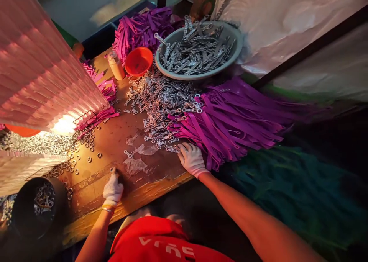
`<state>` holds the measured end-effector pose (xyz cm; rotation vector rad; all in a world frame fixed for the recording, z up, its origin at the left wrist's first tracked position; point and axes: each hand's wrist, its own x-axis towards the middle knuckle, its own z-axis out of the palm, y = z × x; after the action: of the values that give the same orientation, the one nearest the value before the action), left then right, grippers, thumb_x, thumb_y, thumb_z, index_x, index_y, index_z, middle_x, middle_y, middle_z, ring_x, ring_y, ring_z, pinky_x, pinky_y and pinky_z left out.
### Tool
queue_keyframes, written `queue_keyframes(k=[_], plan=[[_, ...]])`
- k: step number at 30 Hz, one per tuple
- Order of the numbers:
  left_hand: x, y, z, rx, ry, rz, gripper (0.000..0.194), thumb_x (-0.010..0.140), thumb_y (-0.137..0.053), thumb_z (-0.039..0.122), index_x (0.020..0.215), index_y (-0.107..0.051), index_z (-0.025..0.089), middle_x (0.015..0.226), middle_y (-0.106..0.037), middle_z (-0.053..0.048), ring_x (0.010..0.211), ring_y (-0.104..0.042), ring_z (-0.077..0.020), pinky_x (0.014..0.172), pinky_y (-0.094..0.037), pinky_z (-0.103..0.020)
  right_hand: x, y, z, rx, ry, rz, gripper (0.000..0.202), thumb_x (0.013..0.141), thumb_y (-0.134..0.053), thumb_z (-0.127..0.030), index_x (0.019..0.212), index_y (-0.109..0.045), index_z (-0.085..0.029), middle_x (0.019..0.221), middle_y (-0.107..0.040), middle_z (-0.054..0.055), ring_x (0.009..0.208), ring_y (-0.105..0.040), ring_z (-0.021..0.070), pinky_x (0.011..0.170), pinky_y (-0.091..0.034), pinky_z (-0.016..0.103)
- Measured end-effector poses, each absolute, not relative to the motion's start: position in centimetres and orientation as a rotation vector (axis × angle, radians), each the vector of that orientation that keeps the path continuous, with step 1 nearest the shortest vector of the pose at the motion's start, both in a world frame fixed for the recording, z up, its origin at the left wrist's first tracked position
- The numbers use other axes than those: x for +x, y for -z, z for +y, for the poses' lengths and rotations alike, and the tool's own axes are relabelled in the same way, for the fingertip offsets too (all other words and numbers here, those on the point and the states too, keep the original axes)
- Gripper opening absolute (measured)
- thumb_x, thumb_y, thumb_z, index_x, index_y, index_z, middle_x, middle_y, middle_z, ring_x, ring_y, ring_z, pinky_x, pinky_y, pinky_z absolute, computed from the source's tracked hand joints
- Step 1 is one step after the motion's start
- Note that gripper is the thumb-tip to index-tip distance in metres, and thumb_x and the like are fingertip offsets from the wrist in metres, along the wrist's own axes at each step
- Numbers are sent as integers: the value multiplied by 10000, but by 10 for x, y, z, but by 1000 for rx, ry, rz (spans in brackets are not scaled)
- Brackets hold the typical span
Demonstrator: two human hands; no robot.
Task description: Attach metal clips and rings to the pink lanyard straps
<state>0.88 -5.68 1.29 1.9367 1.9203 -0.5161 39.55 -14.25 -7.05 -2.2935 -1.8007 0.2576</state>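
Observation:
My left hand, in a white glove, is closed above the wooden table near its front edge, with a small metal ring at its fingertips. My right hand, also gloved, has its fingers on a metal link piece at the lower edge of the link pile. Purple straps with metal ends lie just right of that hand, fanned out to the right.
At the back stand a grey basin of metal strips, a red bowl and a bottle. A pleated pink sheet hangs at left above many loose rings. A black bucket is at lower left.

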Motion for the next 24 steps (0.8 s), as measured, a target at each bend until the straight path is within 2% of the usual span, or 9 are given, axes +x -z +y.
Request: queue_keyframes(k=[2, 4, 7, 11, 13, 15, 18, 20, 24], plan=[[-8, -21, -40, 1943, 460, 2051, 683, 992, -383, 370, 1572, -234, 43, 1150, -696, -254, 923, -724, -344, 754, -540, -386, 396, 70, -141, -2292, -286, -1788, 404, 952, -476, -283, 1306, -582, -122, 1294, -564, 179, 1138, -461, 316, 962, -334, 435], [-6, -22, -22, 1999, 378, 2078, 691, 1010, -338, 418, 1583, -189, 62, 1297, -621, -271, 1003, -703, -360, 808, -539, -418, 396, 68, -139, -2299, -310, -1773, 411, 956, -472, -280, 1317, -577, -115, 1301, -561, 183, 1147, -459, 320, 970, -327, 440], [31, -12, 2, 2087, 315, 1912, 639, 966, -450, 437, 1544, -333, 192, 1323, -622, -194, 1015, -704, -330, 840, -541, -409, 397, 63, -135, -2324, -322, -1755, 423, 961, -475, -290, 1332, -573, -114, 1316, -557, 185, 1155, -461, 321, 979, -324, 439], [109, 4, 34, 2101, 253, 1740, 504, 878, -542, 292, 1355, -531, 128, 1235, -648, -226, 1003, -700, -353, 823, -548, -433, 399, 51, -129, -2350, -309, -1765, 417, 967, -498, -320, 1338, -574, -145, 1332, -560, 159, 1162, -469, 297, 990, -332, 415], [147, 7, 48, 2120, 186, 1619, 462, 847, -557, 242, 1293, -566, 121, 1218, -654, -226, 1064, -676, -364, 867, -545, -455, 402, 47, -127, -2365, -306, -1761, 402, 972, -511, -337, 1331, -573, -168, 1325, -566, 139, 1166, -469, 281, 995, -335, 403], [178, 8, 53, 2153, 109, 1438, 509, 802, -599, 201, 1308, -566, 153, 1276, -637, -191, 1166, -632, -350, 960, -521, -447, 404, 44, -125, -2383, -309, -1742, 388, 967, -537, -346, 1321, -570, -191, 1320, -568, 120, 1171, -465, 271, 1001, -334, 398], [207, 9, 39, 2163, -15, 1240, 629, 790, -613, 184, 1407, -490, 179, 1457, -519, -147, 1343, -503, -319, 1117, -424, -423, 407, 42, -120, -2427, -327, -1664, 356, 969, -548, -345, 1300, -569, -216, 1295, -573, 103, 1151, -475, 263, 979, -350, 391], [214, 10, 16, 2123, -70, 1205, 598, 825, -580, 202, 1411, -470, 156, 1479, -490, -155, 1384, -456, -319, 1162, -377, -443, 410, 41, -113, -2484, -340, -1555, 327, 992, -505, -344, 1281, -570, -205, 1236, -587, 117, 1097, -498, 264, 933, -373, 391], [214, 11, -48, 1972, -19, 1144, 439, 869, -519, 209, 1305, -548, 166, 1354, -616, -137, 1298, -555, -278, 1142, -418, -427, 416, 40, -99, -2556, -363, -1362, 296, 1011, -458, -342, 1223, -578, -173, 1111, -604, 136, 1005, -527, 272, 863, -401, 397]])
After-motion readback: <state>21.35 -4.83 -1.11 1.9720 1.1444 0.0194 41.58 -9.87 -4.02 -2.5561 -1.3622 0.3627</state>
